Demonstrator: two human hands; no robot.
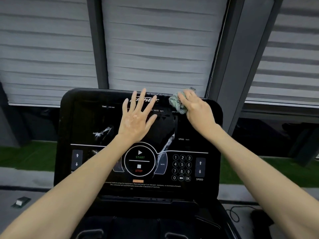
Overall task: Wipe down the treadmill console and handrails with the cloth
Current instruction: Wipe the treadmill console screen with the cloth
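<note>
**Cloth at Console Upper Right Edge**

The cloth (pixel 175 101), a crumpled green-and-white weave, sits at the upper right edge of the glossy black console (pixel 82 118). The right hand (pixel 196 106) grips it with curled fingers. The left hand (pixel 136 116) lies flat on the panel, fingers spread. White smears streak the panel. Legible markings: TIME, SPEED, START, STOP, MODE, OK, keypad 0–9.

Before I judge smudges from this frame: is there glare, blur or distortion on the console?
Head view: glossy console shows pale streaks, glare or smears, cannot tell; bottom fine print soft; cloth under the right hand slightly blurred; wide-angle lens tilts the window pillars.
</note>
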